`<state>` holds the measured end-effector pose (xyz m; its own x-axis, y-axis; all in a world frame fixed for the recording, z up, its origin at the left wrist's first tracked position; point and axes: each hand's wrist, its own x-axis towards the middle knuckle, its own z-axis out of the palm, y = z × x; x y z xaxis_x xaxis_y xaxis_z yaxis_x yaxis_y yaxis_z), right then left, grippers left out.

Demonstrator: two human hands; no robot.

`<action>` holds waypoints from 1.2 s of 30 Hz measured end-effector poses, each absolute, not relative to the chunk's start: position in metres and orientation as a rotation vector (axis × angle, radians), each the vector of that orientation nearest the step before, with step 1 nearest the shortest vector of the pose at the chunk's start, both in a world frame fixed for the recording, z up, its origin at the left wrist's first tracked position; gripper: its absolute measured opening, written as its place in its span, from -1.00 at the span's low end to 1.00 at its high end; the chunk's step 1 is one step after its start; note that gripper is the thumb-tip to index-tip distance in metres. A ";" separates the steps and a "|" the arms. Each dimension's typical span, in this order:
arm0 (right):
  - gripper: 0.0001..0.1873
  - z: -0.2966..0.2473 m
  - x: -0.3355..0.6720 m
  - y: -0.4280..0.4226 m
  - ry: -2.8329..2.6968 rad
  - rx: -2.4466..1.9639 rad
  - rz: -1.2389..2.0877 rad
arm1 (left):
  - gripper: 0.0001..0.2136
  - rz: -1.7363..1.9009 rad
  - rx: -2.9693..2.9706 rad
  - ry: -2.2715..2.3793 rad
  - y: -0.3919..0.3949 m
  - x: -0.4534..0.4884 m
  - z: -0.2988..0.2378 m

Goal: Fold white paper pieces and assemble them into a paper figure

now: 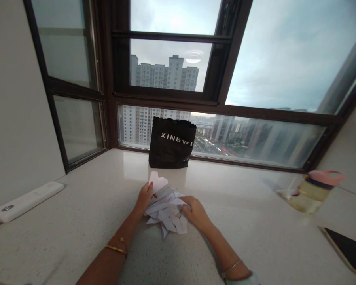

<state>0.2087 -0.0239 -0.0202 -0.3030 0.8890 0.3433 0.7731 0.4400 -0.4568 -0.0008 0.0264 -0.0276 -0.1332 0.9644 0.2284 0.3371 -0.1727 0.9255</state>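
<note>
A white paper cut-out (158,182) with a wavy edge is pinched between the thumb and fingers of my left hand (145,196), just above the counter. Beside it lies a loose pile of white paper scraps (167,215), mostly pointed strips and odd shapes overlapping one another. My right hand (196,213) is at the right side of this pile, its fingers closed on the edge of a paper scrap. Its fingertips are partly hidden among the papers. Behind the pile, a black bag (172,148) with white lettering stands upright against the window.
The pale speckled counter (243,237) runs along a dark-framed window. At the left lies a white power strip (28,202). A cup with a pink lid (313,194) stands at the right, near a dark flat device (348,249) at the edge of view.
</note>
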 end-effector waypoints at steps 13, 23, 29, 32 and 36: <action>-0.62 -0.021 0.205 0.000 -1.768 -1.456 0.412 | -0.67 1.290 1.505 1.488 0.026 0.002 -0.035; -0.65 -0.020 0.176 0.021 -1.562 -1.439 0.500 | -0.68 1.326 1.468 1.464 0.023 0.003 -0.029; -0.49 -0.014 0.201 -0.003 -1.166 -1.156 0.684 | -0.70 1.359 1.456 1.382 0.022 0.004 -0.021; -0.46 -0.012 0.206 -0.010 -0.996 -1.016 0.718 | -0.68 1.353 1.456 1.327 0.021 0.006 -0.017; -0.45 -0.007 0.205 -0.013 -0.963 -0.929 0.747 | -0.63 1.326 1.457 1.249 0.016 0.010 -0.009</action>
<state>0.2048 -0.0131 -0.0066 0.3920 0.8533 0.3438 -0.1207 0.4182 -0.9003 0.0102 0.0158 -0.0088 -0.0308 0.9767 0.2125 0.1540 -0.2055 0.9665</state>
